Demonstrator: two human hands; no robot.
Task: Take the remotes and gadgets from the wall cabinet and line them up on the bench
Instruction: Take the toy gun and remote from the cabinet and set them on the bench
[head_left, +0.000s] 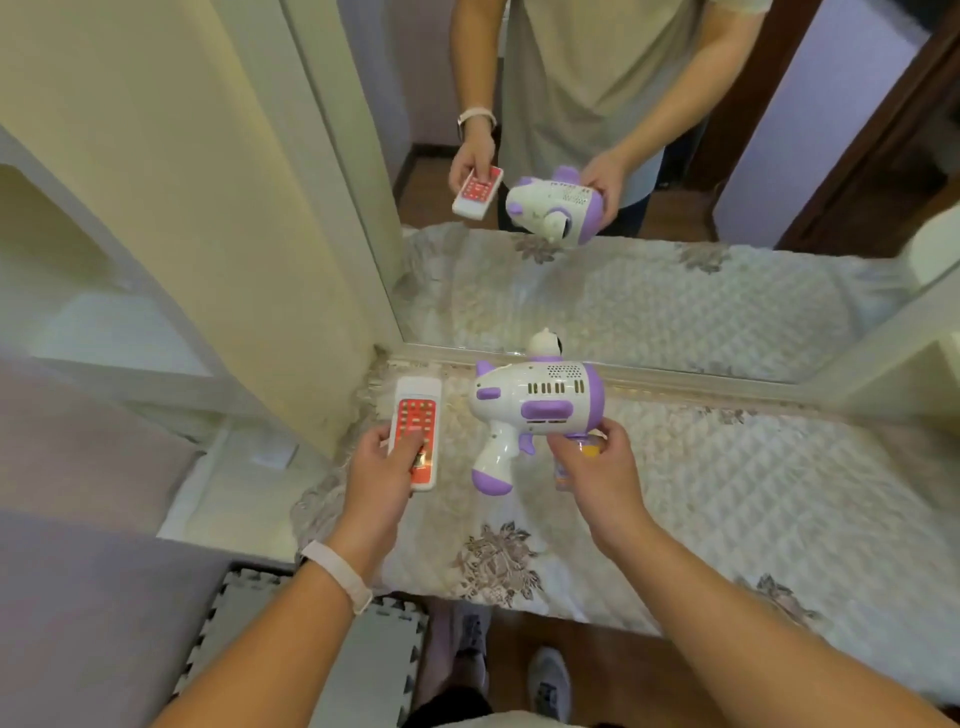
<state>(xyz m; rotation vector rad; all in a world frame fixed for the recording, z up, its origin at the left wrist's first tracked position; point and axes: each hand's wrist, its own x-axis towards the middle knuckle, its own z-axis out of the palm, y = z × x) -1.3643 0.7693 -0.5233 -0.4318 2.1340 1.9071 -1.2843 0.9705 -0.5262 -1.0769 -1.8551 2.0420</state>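
Note:
My left hand (382, 470) grips a white remote (418, 415) with a red button panel, thumb lying across the buttons, above the left end of the bench (727, 493). My right hand (597, 467) holds a white and purple toy gun-shaped gadget (535, 400) by its underside, fingers curled round a small orange part beneath it. Both items hover just over the quilted bench cover, close to the mirror. The gadget's grip points down and to the left.
A large mirror (649, 156) stands behind the bench and reflects my hands and both items. A cream cabinet door (182, 182) stands open at the left, with white shelves (104, 338) beyond it. Grey foam mats (363, 665) lie on the floor below.

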